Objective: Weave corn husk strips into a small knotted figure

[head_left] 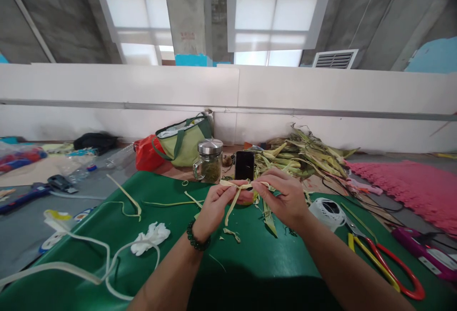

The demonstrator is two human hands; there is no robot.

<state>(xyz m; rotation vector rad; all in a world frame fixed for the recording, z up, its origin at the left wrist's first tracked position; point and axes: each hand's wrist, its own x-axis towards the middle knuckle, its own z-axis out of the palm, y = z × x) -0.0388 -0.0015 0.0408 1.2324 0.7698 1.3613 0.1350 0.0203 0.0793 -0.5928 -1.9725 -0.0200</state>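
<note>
Over the middle of the green mat (171, 254), my left hand (216, 205) pinches a pale strip of corn husk (233, 206) between thumb and fingers. My right hand (282, 194) grips the same husk piece from the other side, so it stretches between both hands. One loose end hangs down below my left fingertips. Whether the strip is knotted or only crossed there, I cannot tell. A dark phone (244, 164) stands upright just behind my hands. Husk scraps (232, 235) lie on the mat beneath them.
Behind are a lidded glass mug (210, 164), a green bag (185, 145) and a pile of dry corn husks (303, 154). On the right lie a white string roll (328, 213), red-handled scissors (400, 273) and yellow-handled pliers (378, 265). At left are crumpled tissue (152, 238) and a white cable (71, 269).
</note>
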